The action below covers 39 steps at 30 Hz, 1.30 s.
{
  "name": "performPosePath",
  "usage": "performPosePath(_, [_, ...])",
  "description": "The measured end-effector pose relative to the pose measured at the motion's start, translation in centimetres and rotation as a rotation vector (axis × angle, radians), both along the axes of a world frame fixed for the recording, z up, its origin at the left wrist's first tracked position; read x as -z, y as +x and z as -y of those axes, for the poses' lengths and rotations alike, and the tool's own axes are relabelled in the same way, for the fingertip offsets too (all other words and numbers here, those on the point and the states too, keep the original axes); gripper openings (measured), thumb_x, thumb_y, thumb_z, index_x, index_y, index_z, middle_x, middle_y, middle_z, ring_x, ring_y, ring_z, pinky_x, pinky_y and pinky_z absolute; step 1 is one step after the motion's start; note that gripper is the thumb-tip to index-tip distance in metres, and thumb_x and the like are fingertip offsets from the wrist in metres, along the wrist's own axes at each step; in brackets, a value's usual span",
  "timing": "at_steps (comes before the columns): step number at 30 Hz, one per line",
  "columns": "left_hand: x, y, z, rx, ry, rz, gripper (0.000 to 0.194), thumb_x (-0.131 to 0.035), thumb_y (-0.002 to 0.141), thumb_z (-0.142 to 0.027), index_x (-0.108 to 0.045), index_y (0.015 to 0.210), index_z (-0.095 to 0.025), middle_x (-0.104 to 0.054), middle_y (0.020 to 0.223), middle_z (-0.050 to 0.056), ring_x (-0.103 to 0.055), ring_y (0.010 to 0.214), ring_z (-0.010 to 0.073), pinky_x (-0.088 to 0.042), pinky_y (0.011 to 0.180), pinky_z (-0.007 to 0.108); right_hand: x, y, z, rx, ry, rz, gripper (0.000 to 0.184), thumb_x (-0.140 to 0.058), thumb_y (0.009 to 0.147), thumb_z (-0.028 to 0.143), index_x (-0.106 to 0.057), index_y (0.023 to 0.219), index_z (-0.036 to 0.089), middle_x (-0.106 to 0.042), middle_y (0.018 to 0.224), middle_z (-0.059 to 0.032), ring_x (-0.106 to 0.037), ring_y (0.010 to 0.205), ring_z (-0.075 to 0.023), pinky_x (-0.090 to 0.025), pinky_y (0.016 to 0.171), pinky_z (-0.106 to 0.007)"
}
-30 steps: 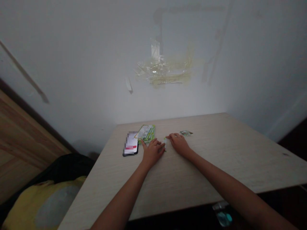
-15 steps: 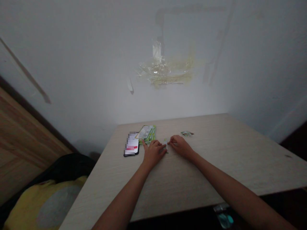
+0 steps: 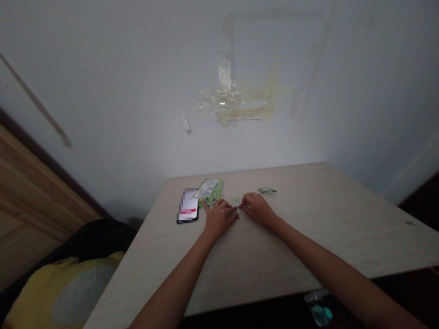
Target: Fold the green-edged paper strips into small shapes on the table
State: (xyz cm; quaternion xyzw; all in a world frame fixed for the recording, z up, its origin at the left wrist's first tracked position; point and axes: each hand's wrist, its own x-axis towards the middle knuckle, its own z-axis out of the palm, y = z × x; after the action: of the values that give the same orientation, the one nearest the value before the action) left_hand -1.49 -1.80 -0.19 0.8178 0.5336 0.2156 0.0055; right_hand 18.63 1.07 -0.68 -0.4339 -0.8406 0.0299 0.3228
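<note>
Saw L hand (image 3: 218,219) palm down on pale wood-grain worktop (image 3: 247,269), w/ outer finger spread twd stack of green/white packets (image 3: 210,191) and index + thumb pointing R, tips slightly apart, at small pale-green piece (image 3: 237,201). Located said piece on worktop betw. the two hands, partly covered by fingertips; too small & dim to make out exact shape or print. Could not tell if gripping w/ L hand or only pressing down. Saw R hand (image 3: 257,208) just R of piece, fingers (image 3: 247,198) curled, tips drawn close at piece's R side; likewise could not tell if pinching or merely touching. Noted packets fanned a bit, lying beyond L hand, w/ one corner approx. over top of phone (image 3: 189,208), screen up, part pixelated. Logged small green/white packet (image 3: 267,190) beyond R hand, near but apart. Recorded wall (image 3: 137,91) behind worktop, w/ wrinkled clear tape (image 3: 224,98) & yellowish residue. Noted at lower L: yellow cloth item (image 3: 34,292) w/ grey patch, dark fabric (image 3: 99,235) behind, wooden panel (image 3: 20,178) farther back. Spotted below worktop's near edge, by R forearm: clear item w/ turquoise part (image 3: 321,314), too dim to ID.
</note>
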Motion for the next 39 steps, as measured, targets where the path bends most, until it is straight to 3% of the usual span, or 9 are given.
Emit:
performPosePath(17, [-0.1,-0.1,-0.1,0.005,-0.005,-0.025,0.026,-0.060,0.085,-0.045,-0.067,0.110,-0.040,-0.067,0.108,0.001,-0.047,0.121,0.0279,0.004,0.102,0.078,0.2,-1.1,-1.1,0.215,-0.001,0.163,0.014,-0.052,0.094,0.030,-0.060,0.099,0.019,-0.065,0.104,-0.0103,-0.056,0.106,-0.0223,-0.039,0.093,-0.035])
performPosePath(26, [0.2,0.0,-0.2,0.002,-0.011,-0.018,0.026,-0.061,0.085,-0.045,-0.067,0.110,-0.041,-0.067,0.109,0.000,-0.044,0.123,0.0279,0.007,0.103,0.077,0.4,-1.1,-1.2,0.222,-0.024,0.180,0.019,-0.046,0.097,0.031,-0.061,0.104,0.020,-0.066,0.104,-0.0102,-0.055,0.109,-0.0231,-0.039,0.094,-0.036])
performPosePath(33, [0.2,0.0,-0.2,-0.001,-0.001,-0.007,0.026,-0.060,0.085,-0.045,-0.067,0.110,-0.041,-0.067,0.111,0.001,-0.043,0.124,0.0285,0.010,0.103,0.076,1.1,-0.9,-1.5,0.170,-0.094,0.144,0.023,-0.047,0.096,0.021,-0.058,0.116,0.021,-0.063,0.117,-0.0091,-0.052,0.116,-0.0223,-0.039,0.096,-0.036])
performPosePath(39, [0.2,0.0,0.0,0.000,0.022,-0.007,0.027,-0.059,0.086,-0.044,-0.066,0.111,-0.041,-0.066,0.115,0.001,-0.041,0.127,0.0296,0.007,0.104,0.076,1.0,-0.3,-1.5,0.094,-0.094,-0.019,0.017,-0.049,0.093,0.016,-0.059,0.107,0.016,-0.064,0.110,-0.0092,-0.055,0.107,-0.0184,-0.041,0.094,-0.030])
